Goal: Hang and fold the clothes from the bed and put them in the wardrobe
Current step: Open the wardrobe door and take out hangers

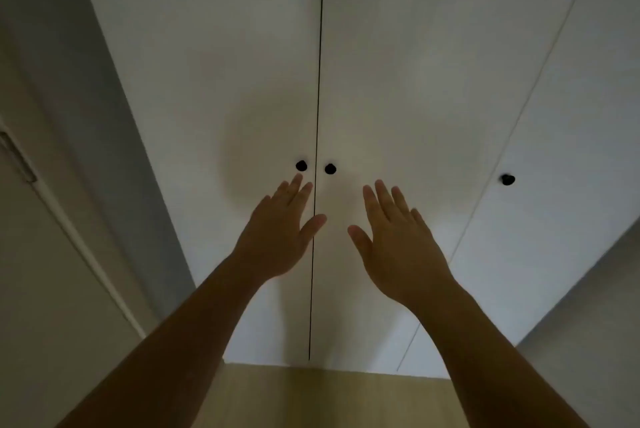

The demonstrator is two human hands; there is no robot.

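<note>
Facing the tall white flat-panelled wardrobe (398,64), doors closed, the person holds the left hand (277,237) and right hand (394,244) flat-fingered and empty just below its middle small round black knobs (301,165), likely poised to open it; no clothes show.

both bare arms reach far forward, side by side. the left hand (282,232) and the right hand (394,240) are spread flat, fingers straight, thumbs pointing toward each other, holding nothing.
</note>
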